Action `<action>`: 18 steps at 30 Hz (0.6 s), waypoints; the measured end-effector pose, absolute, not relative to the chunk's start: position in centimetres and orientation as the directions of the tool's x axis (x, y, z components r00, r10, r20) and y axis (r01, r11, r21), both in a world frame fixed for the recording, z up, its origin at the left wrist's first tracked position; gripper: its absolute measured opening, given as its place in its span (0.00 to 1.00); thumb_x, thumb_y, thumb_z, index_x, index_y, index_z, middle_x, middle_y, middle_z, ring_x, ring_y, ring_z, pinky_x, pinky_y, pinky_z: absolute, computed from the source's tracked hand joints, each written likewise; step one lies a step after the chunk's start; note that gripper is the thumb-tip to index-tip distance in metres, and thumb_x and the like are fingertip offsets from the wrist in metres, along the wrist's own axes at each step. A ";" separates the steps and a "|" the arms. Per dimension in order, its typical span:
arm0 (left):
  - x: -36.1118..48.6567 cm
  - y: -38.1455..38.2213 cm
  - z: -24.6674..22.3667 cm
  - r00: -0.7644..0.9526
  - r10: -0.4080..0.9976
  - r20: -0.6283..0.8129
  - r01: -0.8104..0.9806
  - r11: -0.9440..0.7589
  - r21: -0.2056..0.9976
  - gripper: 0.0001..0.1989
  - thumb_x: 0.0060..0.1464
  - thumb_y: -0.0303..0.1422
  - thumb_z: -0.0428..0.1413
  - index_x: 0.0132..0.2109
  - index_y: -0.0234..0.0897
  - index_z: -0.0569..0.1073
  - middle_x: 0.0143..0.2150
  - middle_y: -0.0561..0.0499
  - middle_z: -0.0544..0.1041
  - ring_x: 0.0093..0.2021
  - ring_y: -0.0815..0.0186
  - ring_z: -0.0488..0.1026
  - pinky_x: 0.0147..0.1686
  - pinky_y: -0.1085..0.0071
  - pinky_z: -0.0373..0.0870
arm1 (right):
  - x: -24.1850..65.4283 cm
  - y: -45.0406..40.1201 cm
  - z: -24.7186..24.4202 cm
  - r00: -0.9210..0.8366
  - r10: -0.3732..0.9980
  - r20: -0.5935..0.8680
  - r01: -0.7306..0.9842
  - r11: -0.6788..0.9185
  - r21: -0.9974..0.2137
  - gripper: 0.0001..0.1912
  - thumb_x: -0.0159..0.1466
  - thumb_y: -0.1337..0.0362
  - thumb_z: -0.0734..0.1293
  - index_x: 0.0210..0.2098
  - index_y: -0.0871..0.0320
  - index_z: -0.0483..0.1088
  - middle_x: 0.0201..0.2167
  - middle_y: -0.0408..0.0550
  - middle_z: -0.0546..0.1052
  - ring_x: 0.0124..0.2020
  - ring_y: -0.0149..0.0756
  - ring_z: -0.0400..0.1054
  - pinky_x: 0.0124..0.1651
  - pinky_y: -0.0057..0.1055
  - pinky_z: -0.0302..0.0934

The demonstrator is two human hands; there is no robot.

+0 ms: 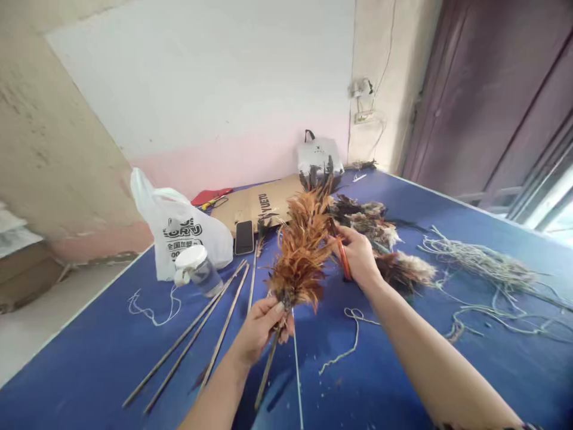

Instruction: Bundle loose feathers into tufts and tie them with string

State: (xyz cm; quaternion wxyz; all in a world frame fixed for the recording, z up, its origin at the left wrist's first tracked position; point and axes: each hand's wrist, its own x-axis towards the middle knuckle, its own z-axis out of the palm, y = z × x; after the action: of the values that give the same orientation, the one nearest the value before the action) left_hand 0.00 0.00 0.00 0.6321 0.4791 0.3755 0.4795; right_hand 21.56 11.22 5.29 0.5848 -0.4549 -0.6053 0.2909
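Note:
A feather duster (304, 245) with orange-brown plumes and a thin stick handle lies slantwise above the blue table. My left hand (264, 325) is closed around its lower end, where the feathers meet the stick. Against the right side of the plumes, my right hand (358, 254) grips orange-handled scissors (344, 261); their blades are mostly hidden by the hand and feathers. Bundles of loose feathers (405, 269) lie just beyond my right hand. A short piece of string (356, 337) rests on the table between my arms.
Several thin sticks (192, 334) lie at the left, near a lidded clear cup (199, 272), a white plastic bag (179, 224) and a phone (244, 237). Flattened cardboard (250, 203) and a pale bag (320, 154) are behind. Tangled string (483, 263) spreads over the right side.

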 end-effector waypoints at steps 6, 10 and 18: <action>-0.1 -0.1 0.2 0.246 0.969 0.015 -0.270 0.054 0.961 0.16 0.56 0.39 0.51 0.27 0.29 0.68 0.20 0.49 0.71 0.15 0.75 0.63 0.16 0.78 0.56 | 21.8 11.8 5.2 0.140 0.943 0.303 -0.101 0.318 -0.943 0.21 0.52 0.51 0.67 0.38 0.60 0.71 0.20 0.42 0.68 0.20 0.29 0.61 0.21 0.24 0.55; -0.2 0.1 0.3 0.231 0.972 0.034 -0.308 0.040 0.950 0.16 0.57 0.38 0.50 0.26 0.30 0.67 0.19 0.50 0.70 0.15 0.75 0.62 0.16 0.78 0.54 | 21.8 12.1 4.8 0.192 0.951 0.242 -0.179 0.276 -0.944 0.24 0.51 0.49 0.67 0.41 0.59 0.69 0.22 0.43 0.70 0.20 0.29 0.61 0.21 0.25 0.56; -0.5 0.2 1.3 0.134 0.990 0.048 -0.341 0.001 0.940 0.18 0.55 0.40 0.51 0.24 0.30 0.66 0.18 0.51 0.69 0.15 0.75 0.61 0.16 0.78 0.53 | 20.9 11.9 3.6 -0.201 0.959 0.202 0.281 0.254 -0.925 0.22 0.50 0.53 0.68 0.40 0.61 0.72 0.20 0.41 0.68 0.20 0.27 0.57 0.22 0.25 0.52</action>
State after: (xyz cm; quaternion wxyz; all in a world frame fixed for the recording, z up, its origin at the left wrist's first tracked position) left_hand -0.51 0.18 1.32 0.6067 0.4458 0.3638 0.5485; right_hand 20.90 11.94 3.60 0.4278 -0.4652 -0.6663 0.3958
